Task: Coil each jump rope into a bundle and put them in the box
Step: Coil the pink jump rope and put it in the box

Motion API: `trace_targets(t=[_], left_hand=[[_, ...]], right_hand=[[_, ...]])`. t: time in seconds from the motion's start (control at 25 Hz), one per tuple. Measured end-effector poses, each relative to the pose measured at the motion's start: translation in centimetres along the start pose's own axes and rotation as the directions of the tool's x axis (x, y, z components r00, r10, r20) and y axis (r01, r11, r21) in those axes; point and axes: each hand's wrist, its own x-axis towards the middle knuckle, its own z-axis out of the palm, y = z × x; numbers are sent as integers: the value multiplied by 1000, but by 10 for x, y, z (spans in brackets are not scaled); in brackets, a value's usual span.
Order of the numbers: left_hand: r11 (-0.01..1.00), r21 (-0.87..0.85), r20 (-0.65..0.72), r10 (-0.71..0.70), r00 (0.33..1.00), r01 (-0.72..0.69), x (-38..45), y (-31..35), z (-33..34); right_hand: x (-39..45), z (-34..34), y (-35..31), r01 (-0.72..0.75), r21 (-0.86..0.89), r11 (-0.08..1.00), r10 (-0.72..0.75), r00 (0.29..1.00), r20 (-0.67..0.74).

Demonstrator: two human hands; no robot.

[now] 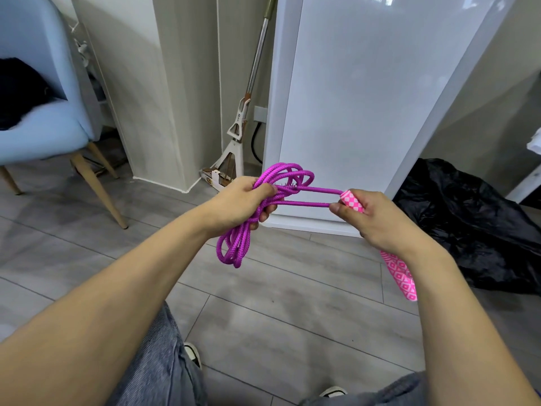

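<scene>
Several loops of purple jump rope (234,244) are being gripped by the left hand (243,202); two pink handles (352,200) are being grasped by the right hand (371,218).

Illumination: even, soft daylight, moderately bright. Glare: diffuse sheen on the white panel (366,112). Shadows: faint, soft-edged on the floor (292,303). Focus: sharp centrally. Distortion: wide-angle bending of verticals towards the frame edges.
</scene>
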Motion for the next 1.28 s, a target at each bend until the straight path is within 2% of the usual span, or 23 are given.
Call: trace_targets(t=[0.16,0.24,0.36,0.52,0.64,0.8,0.92,1.0,1.12,1.24,1.28], left_hand=[[999,15,-25,-30,999,31,0,-12,-1],[999,36,-36,-37,999,38,-1,-17,-6],[998,-23,-139,-63,988,61,0,-16,-13],[989,-97,-165,-123,979,108,5,-20,1],[959,-229,-132,-197,972,164,6,-25,18],[938,-204,-28,-293,956,282,1,-20,31],[943,-234,84,-223,971,237,-1,-23,41],[963,-194,110,-167,980,186,-3,-27,46],[976,-125,155,-160,975,180,-8,-27,46],[980,-73,137,-174,975,185,-10,-28,49],[981,-58,107,-177,978,184,-10,-28,51]], right_hand=[[-2,4,3,-22,-108,994,19,999,-26],[-4,5,10,-101,-165,981,118,988,95],[-8,9,20,-304,-83,949,315,905,286],[-3,8,13,-317,87,944,300,940,163],[2,21,-3,-298,379,876,289,954,81],[11,60,-26,-228,474,851,299,951,-80],[18,82,-36,-197,659,726,381,913,-147],[20,90,-37,-168,775,610,436,887,-152],[19,93,-40,-106,861,498,475,864,-168],[17,92,-47,-86,925,369,468,878,-105],[16,92,-48,-102,927,361,455,887,-79]])
